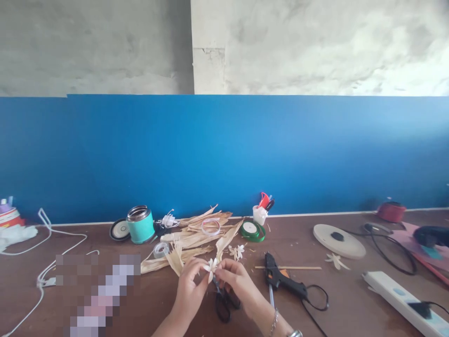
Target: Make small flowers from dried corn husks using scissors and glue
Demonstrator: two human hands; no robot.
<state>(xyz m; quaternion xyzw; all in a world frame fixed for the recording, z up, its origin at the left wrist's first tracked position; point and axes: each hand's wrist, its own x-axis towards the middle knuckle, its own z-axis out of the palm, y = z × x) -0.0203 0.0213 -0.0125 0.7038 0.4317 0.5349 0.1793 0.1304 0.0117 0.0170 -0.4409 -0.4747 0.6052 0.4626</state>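
Brown worktop fills my remote view's lower part; I have the left hand at nine o'clock from the cream flower, the right hand at three, equally near. Both hands' fingers pinch it between them, one petal toward six.

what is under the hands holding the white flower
Dark-handled scissors on the table. The hands and white flower cover their tips, so anything else beneath cannot be seen.

Flower, 6 o'clock: partly covered. Scissors, also 6: tips hidden. Power strip, 4 o'clock: cut off.
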